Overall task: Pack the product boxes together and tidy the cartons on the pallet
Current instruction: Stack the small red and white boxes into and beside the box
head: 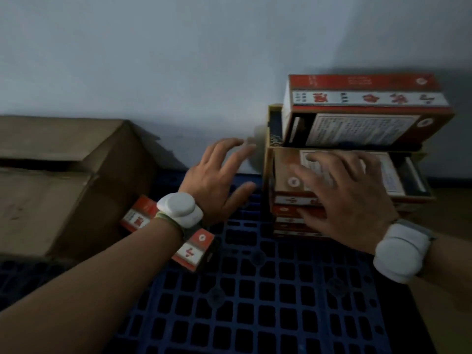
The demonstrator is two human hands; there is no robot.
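A stack of red, white and tan product boxes [357, 116] stands on the blue plastic pallet [255, 290] at the right, against the wall. My right hand [344, 198] lies spread over the front of the stack's lower boxes [288, 203], fingers apart, gripping nothing. My left hand [217, 180] hovers open just left of the stack, not touching it. One loose red and white product box [194, 249] lies tilted on the pallet under my left wrist, beside a brown carton [63, 175]. Both wrists carry white bands.
The brown carton sits at the left of the pallet with its top flaps loosely shut. A pale grey wall [178, 60] runs behind everything. Open pallet grid fills the foreground between my arms.
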